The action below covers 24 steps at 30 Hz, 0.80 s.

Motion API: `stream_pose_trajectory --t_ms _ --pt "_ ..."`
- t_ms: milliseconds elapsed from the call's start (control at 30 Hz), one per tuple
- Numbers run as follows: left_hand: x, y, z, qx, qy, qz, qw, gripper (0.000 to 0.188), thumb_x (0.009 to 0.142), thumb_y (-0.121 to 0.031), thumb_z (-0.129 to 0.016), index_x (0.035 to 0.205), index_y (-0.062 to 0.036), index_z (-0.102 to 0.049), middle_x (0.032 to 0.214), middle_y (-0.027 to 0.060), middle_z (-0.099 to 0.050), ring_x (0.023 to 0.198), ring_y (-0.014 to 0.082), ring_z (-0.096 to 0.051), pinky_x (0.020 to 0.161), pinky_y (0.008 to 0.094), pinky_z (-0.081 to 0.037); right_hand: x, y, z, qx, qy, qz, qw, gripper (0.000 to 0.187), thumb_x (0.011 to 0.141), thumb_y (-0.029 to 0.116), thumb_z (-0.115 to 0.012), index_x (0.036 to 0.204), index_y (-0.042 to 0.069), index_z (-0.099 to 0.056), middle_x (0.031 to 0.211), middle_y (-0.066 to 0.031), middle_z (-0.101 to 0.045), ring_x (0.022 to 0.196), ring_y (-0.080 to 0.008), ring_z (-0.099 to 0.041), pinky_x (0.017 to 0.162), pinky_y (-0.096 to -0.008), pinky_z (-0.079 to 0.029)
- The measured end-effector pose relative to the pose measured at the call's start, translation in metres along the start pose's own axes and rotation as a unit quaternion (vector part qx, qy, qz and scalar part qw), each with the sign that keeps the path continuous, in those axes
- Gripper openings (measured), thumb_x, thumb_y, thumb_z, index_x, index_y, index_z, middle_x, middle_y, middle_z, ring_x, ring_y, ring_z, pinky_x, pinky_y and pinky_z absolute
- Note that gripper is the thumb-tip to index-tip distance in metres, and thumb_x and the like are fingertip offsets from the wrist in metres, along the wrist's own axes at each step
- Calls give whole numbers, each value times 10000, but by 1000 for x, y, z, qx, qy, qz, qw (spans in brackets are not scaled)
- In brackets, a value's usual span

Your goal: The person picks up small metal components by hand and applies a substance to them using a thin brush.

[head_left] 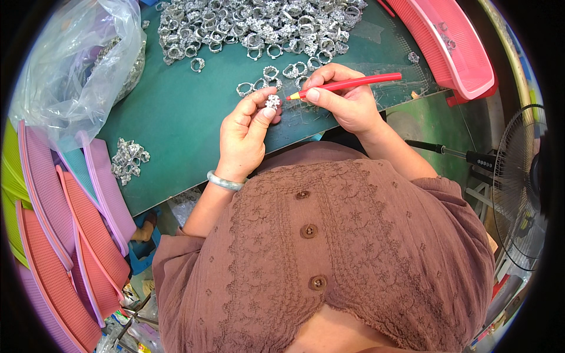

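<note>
Between the thumb and fingers of my left hand [246, 130] is a silver ring [273, 102] with a cluster of small stones or flowers facing up. My right hand [348, 101] grips a red pencil [368, 80], its tip pointing left, close beside the ring; whether it touches cannot be made out. Just beyond my hands lie several loose rings [271, 73] on the green tabletop [176, 141]. A large heap of silver rings [259, 26] covers the far part of the table. A smaller pile of rings [129, 159] sits near the left edge.
A clear plastic bag [76, 65] with silver pieces stands at the far left. Pink, purple and green plastic baskets [70, 229] are stacked at the left. A pink tray [438, 44] with a few pieces is at the far right, above a standing fan [524, 176].
</note>
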<state>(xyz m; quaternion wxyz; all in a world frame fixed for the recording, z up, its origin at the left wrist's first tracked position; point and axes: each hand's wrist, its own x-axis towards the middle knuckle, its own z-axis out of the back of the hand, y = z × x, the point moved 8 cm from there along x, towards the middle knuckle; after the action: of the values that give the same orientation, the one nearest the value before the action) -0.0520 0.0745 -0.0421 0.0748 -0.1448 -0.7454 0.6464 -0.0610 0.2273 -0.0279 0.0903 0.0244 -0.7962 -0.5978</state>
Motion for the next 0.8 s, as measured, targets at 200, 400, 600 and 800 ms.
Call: stream_pose_trajectory --t_ms 200,400,600,800 --pt "0 0 0 -4 1 0 1000 270 876 -61 -478 1134 13 -496 979 63 -587 847 108 -544 771 233 -443 0 1 0 -5 -1 7 1000 91 759 67 -640 775 20 -563 771 -11 -573 715 -66 -513 632 -199 -411" --pt "0 1 0 -1 -1 0 1000 274 877 -59 -475 1141 14 -491 983 67 -587 857 112 -546 776 236 -443 1 2 -1 -3 1 6 1000 89 762 66 -636 774 16 -563 773 -17 -575 718 -69 -517 637 -203 -414" --pt "0 1 1 0 0 -2 1000 280 877 -64 -478 1145 18 -487 981 69 -588 853 113 -547 776 238 -444 1 2 -1 -3 6 8 1000 87 762 61 -633 776 12 -562 783 -24 -577 730 -73 -522 648 -205 -418" --pt "0 0 1 3 -1 -6 1000 286 879 -70 -478 1151 18 -489 972 65 -592 844 111 -548 771 239 -447 1 2 -1 0 7 5 1000 84 760 50 -631 779 10 -559 788 -29 -577 747 -81 -533 662 -211 -427"
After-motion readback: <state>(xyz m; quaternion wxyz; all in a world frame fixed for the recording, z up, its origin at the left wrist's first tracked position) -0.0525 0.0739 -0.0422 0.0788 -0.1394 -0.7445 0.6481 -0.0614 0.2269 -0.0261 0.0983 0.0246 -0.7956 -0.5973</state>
